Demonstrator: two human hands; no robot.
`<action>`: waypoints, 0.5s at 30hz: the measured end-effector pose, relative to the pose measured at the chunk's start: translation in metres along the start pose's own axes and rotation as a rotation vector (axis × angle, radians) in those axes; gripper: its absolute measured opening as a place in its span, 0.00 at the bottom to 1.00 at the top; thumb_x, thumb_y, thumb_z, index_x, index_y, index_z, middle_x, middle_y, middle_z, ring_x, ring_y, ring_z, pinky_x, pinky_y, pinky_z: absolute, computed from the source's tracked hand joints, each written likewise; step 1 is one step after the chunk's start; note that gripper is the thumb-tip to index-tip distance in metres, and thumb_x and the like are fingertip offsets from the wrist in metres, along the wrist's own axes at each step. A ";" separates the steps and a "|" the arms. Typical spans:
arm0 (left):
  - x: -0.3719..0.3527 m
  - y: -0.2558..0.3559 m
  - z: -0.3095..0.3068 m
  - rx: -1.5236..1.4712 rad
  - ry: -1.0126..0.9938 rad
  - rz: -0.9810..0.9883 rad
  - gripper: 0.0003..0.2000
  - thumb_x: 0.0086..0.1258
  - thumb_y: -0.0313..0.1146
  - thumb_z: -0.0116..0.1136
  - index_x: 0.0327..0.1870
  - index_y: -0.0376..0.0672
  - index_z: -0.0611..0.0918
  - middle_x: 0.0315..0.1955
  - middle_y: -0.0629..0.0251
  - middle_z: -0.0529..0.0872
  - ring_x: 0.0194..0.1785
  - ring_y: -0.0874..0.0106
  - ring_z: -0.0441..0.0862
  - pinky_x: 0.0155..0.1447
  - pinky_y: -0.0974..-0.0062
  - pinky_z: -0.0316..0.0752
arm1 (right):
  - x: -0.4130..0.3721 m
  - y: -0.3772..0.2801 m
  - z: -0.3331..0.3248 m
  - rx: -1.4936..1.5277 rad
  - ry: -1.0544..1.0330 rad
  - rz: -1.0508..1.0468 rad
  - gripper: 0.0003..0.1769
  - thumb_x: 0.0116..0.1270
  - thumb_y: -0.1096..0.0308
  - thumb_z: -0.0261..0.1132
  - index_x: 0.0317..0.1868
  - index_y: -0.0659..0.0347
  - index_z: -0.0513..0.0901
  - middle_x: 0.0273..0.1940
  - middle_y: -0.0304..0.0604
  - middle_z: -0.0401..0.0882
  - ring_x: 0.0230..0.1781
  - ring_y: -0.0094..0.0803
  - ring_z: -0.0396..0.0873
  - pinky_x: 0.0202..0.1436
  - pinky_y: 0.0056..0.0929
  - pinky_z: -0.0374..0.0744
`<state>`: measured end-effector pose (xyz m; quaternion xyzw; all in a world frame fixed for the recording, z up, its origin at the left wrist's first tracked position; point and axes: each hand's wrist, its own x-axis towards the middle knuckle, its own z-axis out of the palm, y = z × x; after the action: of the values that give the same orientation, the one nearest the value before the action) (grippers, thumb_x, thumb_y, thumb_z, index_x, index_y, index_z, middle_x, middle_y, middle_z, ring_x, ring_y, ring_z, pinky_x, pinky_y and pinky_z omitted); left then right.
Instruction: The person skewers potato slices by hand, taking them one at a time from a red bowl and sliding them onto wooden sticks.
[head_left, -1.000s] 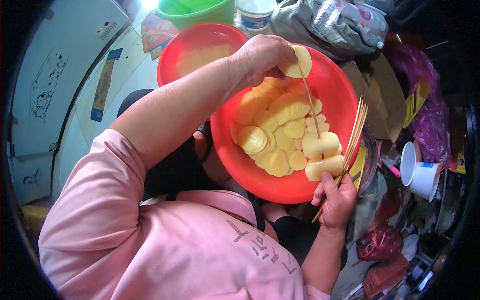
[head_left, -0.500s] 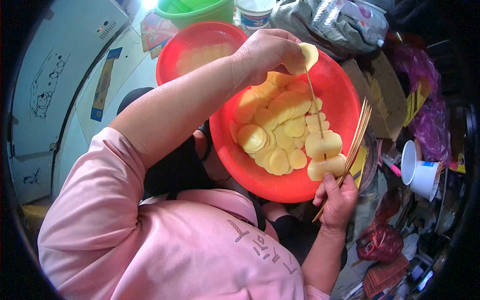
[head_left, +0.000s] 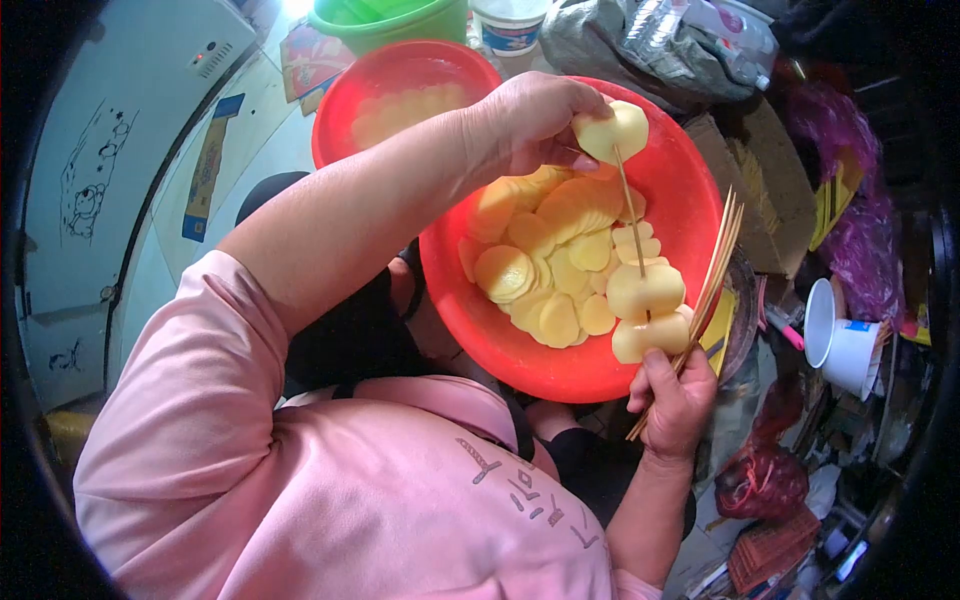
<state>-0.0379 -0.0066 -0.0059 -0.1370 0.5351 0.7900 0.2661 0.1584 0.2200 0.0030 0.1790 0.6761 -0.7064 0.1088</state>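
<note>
My left hand pinches a pale yellow slice at the upper tip of a thin skewer. Lower on that skewer sit more slices. My right hand grips its lower end, thumb against the bottom slice, along with a bundle of bare wooden skewers that fans up to the right. Beneath both hands is a large red basin holding many round yellow slices.
A second red basin with slices in water stands at the upper left, beside a green tub and a white bucket. On the right are a cardboard box, a white cup and a red net bag.
My left hand has moved slightly down, and the slice it pinches now faces the camera more fully on the skewer's tip. My right hand has hardly moved.
</note>
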 end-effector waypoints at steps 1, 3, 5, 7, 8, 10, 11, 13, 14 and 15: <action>0.001 0.001 -0.002 0.010 -0.062 -0.011 0.12 0.64 0.31 0.57 0.46 0.36 0.77 0.39 0.58 0.83 0.42 0.66 0.84 0.40 0.67 0.83 | 0.000 0.000 0.000 0.023 -0.019 -0.011 0.09 0.64 0.71 0.63 0.43 0.65 0.77 0.20 0.36 0.74 0.14 0.18 0.69 0.15 0.15 0.69; 0.002 0.001 -0.003 0.020 -0.124 -0.022 0.13 0.66 0.32 0.56 0.49 0.37 0.75 0.39 0.59 0.83 0.42 0.66 0.84 0.41 0.66 0.83 | 0.000 0.001 0.000 0.018 -0.014 -0.008 0.10 0.64 0.71 0.63 0.43 0.65 0.77 0.21 0.36 0.74 0.14 0.18 0.69 0.15 0.15 0.69; 0.001 0.002 -0.003 0.053 -0.119 0.069 0.13 0.65 0.31 0.59 0.48 0.38 0.76 0.38 0.60 0.84 0.40 0.67 0.84 0.41 0.66 0.83 | 0.000 0.002 0.000 0.012 -0.009 -0.005 0.10 0.63 0.71 0.63 0.43 0.65 0.77 0.21 0.36 0.75 0.14 0.18 0.70 0.15 0.15 0.70; 0.002 0.003 -0.004 0.074 -0.114 0.080 0.12 0.65 0.31 0.60 0.47 0.38 0.77 0.37 0.61 0.84 0.39 0.67 0.84 0.41 0.66 0.83 | 0.000 0.002 0.000 0.010 0.017 0.006 0.10 0.63 0.71 0.63 0.43 0.65 0.77 0.21 0.36 0.75 0.14 0.18 0.70 0.15 0.15 0.70; 0.001 0.003 -0.004 0.095 -0.110 0.089 0.11 0.64 0.30 0.61 0.46 0.38 0.77 0.36 0.61 0.84 0.38 0.68 0.85 0.41 0.67 0.83 | 0.000 0.001 0.001 0.010 0.017 0.007 0.10 0.63 0.71 0.63 0.43 0.65 0.77 0.21 0.36 0.75 0.14 0.18 0.70 0.15 0.15 0.70; -0.003 0.003 0.000 0.134 -0.108 0.093 0.10 0.64 0.31 0.61 0.44 0.38 0.79 0.35 0.62 0.85 0.37 0.68 0.85 0.41 0.68 0.83 | 0.000 0.001 0.002 0.006 0.017 0.008 0.10 0.63 0.71 0.63 0.43 0.65 0.76 0.22 0.36 0.75 0.14 0.18 0.70 0.15 0.14 0.70; -0.006 0.003 0.002 0.173 -0.105 0.097 0.10 0.64 0.32 0.62 0.42 0.38 0.80 0.35 0.62 0.85 0.37 0.69 0.85 0.41 0.69 0.82 | 0.001 0.001 0.001 0.006 0.018 0.008 0.10 0.63 0.71 0.63 0.43 0.65 0.76 0.22 0.36 0.75 0.14 0.18 0.70 0.15 0.14 0.70; -0.005 -0.002 0.004 0.202 -0.124 0.080 0.10 0.64 0.33 0.63 0.41 0.38 0.80 0.34 0.63 0.85 0.36 0.69 0.85 0.39 0.71 0.82 | 0.002 0.002 0.001 -0.003 0.012 0.002 0.10 0.64 0.70 0.62 0.44 0.65 0.76 0.21 0.36 0.74 0.14 0.18 0.70 0.15 0.14 0.70; -0.005 -0.004 0.006 0.231 -0.142 0.063 0.10 0.64 0.34 0.63 0.40 0.39 0.81 0.33 0.63 0.85 0.36 0.69 0.85 0.38 0.72 0.82 | 0.002 0.003 0.001 -0.003 0.013 0.003 0.10 0.64 0.70 0.62 0.44 0.65 0.76 0.21 0.36 0.74 0.14 0.18 0.70 0.15 0.14 0.70; -0.008 -0.008 0.008 0.237 -0.166 0.043 0.10 0.63 0.35 0.64 0.40 0.38 0.82 0.31 0.64 0.85 0.35 0.71 0.84 0.36 0.75 0.81 | 0.002 0.003 0.002 -0.009 0.029 0.001 0.10 0.64 0.70 0.62 0.44 0.65 0.76 0.21 0.36 0.74 0.14 0.18 0.69 0.15 0.15 0.69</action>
<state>-0.0267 0.0006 -0.0053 -0.0276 0.6035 0.7354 0.3068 0.1578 0.2179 -0.0003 0.1893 0.6808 -0.7005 0.1002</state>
